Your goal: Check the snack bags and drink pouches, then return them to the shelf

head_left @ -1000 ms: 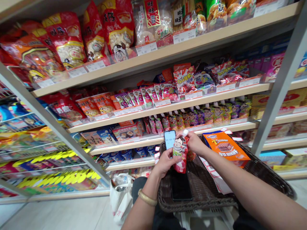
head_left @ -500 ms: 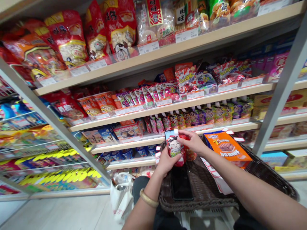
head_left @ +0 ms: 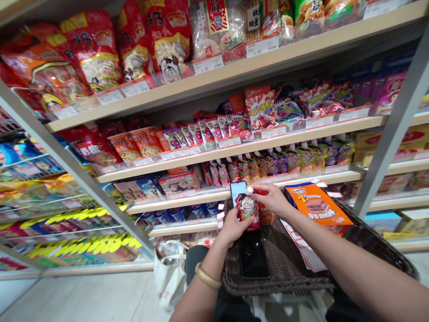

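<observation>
A red spouted pouch with a cartoon face and a white cap is held between my two hands above a dark wicker basket. Around its lower left side my left hand is closed, thumb across the front. My right hand grips the pouch's upper right edge near the cap with its fingertips. Behind the pouch shows the light blue screen of a phone. A second, dark phone lies in the basket below my hands. To the right rests an orange snack bag.
White label strips with red borders lie beside the orange bag. Shelves of packaged snacks rise in front, with a row of similar pouches on a lower shelf. A white bag stands on the floor at left.
The pouch has tilted to the right, its cap now leaning toward my right hand. More of the phone screen behind it shows.
</observation>
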Action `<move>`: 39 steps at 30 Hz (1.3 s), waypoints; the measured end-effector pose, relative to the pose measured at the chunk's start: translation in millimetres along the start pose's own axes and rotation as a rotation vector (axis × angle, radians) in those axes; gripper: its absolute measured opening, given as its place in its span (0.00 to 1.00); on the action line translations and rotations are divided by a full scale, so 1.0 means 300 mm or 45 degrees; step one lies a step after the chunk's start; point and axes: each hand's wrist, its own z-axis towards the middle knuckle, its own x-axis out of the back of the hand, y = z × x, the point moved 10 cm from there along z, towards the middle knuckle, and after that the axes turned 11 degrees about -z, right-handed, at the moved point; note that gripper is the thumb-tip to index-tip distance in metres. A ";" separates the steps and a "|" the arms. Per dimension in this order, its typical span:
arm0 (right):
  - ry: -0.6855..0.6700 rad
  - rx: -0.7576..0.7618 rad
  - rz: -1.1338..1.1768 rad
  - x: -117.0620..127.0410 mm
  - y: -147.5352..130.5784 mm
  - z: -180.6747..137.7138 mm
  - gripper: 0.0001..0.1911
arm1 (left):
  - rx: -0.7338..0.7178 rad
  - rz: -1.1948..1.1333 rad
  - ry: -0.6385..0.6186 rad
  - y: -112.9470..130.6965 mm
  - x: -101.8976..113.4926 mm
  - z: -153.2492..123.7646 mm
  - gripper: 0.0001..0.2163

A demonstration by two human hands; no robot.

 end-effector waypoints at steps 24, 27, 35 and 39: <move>-0.114 -0.181 0.194 -0.012 0.021 -0.012 0.22 | -0.104 -0.167 0.028 0.045 0.008 -0.004 0.18; -0.033 -0.176 0.179 0.015 0.015 -0.012 0.19 | -0.189 -0.283 0.088 0.095 0.047 -0.012 0.20; -0.301 -0.109 -0.064 -0.198 -0.105 0.068 0.22 | -0.406 -0.082 0.474 0.257 0.295 0.015 0.16; -0.464 -0.199 0.099 -0.392 -0.126 0.169 0.36 | -0.634 0.195 0.657 0.322 0.426 0.052 0.12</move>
